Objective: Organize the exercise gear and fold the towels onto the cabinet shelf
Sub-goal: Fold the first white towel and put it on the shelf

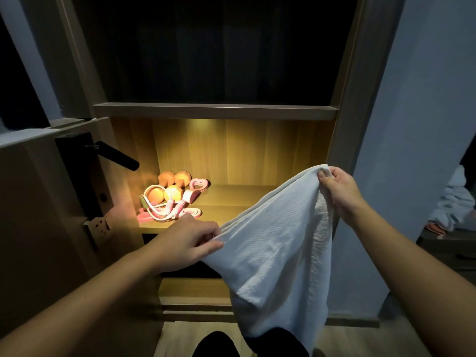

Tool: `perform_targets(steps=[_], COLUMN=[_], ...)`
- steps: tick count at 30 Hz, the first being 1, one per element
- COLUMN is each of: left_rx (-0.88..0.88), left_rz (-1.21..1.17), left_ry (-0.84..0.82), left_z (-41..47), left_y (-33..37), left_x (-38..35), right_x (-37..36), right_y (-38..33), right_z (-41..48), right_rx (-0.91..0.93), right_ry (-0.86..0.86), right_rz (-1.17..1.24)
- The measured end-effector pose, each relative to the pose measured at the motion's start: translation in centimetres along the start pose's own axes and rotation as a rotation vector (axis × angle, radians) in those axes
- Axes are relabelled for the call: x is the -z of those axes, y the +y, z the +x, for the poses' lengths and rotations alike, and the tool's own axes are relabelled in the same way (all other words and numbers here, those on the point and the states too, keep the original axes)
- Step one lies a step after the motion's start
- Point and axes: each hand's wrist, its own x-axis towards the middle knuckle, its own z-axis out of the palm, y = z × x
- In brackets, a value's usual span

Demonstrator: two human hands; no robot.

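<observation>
A white towel [275, 253] hangs in the air in front of the cabinet, doubled over and drooping toward the floor. My left hand [190, 240] pinches its lower left edge. My right hand [337, 189] grips its upper corner, higher and to the right. Behind them the lit wooden shelf [239, 199] holds exercise gear at its left end: orange dumbbells [171, 185], a pink and white skipping rope [167, 211] and a pink hand grip [198, 185]. The right half of the shelf is partly hidden by the towel.
A door with a black lever handle [117, 155] stands open at the left, close to the shelf. A dark compartment [219, 52] lies above the lit shelf. At the far right, pale cloth [450, 204] lies on a low surface.
</observation>
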Motion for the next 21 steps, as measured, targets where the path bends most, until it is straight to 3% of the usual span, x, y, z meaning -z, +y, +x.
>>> perform_targets(steps=[4, 11, 18, 21], left_rx=[0.127, 0.259, 0.356, 0.329], left_rz=[-0.174, 0.194, 0.299, 0.355], left_ry=[-0.082, -0.001, -0.027, 0.077], left_z=[0.2, 1.5, 2.3, 1.9], left_y=[-0.3, -2.3, -3.7, -4.2], left_x=[-1.0, -3.1, -5.0, -5.9], right_x=[-0.5, -0.2, -0.1, 0.0], right_y=[0.3, -0.1, 0.1, 0.3], right_z=[-0.3, -0.9, -1.5, -1.5], right_rx=[0.021, 0.056, 0.062, 0.053], right_ry=[-0.026, -0.164, -0.231, -0.215], right_rz=[-0.025, -0.071, -0.065, -0.053])
